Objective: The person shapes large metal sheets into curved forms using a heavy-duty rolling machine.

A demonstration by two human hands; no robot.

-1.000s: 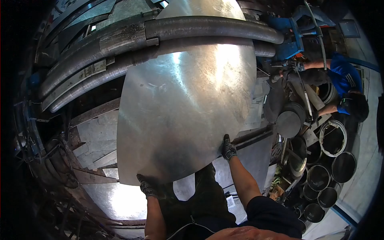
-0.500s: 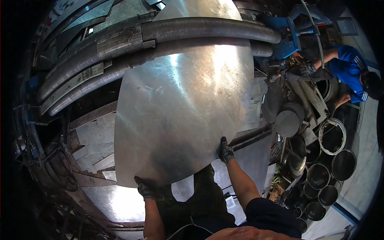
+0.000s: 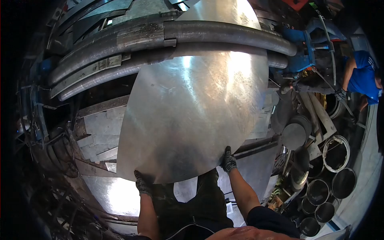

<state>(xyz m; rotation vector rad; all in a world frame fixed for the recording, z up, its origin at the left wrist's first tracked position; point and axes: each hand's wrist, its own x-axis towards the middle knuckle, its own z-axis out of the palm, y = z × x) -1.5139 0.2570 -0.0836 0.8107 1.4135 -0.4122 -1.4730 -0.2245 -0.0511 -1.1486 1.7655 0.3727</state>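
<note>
One large metal sheet [image 3: 192,108], broad and rounded at its sides, lies in front of the person, its near edge in the grip of two gloved hands. The left hand [image 3: 143,183] is clamped on the near left corner and the right hand [image 3: 229,161] on the edge farther along to the right; on each, one thumb lies on the upper face, while the fingers beneath are hidden. Beyond the grip the sheet passes between two long rollers, under the upper roller [image 3: 228,34] and over the lower roller [image 3: 100,78], and one stretch of it shows past them. Directly below the grip, between the hands, are the person's two legs. Left of the left hand, one bright plate [image 3: 122,196] lies lower down, reflecting light. Ahead of the right hand and to its right stands one blue machine part [image 3: 299,48] by the rollers' ends, and beside that one co-worker in a blue shirt [image 3: 362,70], with one gloved hand [image 3: 341,95] at a thin bar. Well to the right of the right hand are one round disc [image 3: 294,136] on top of others and at least six open cylinders, one of them the pale-rimmed cylinder [image 3: 336,154]; the rest overlap too much to count.
</note>
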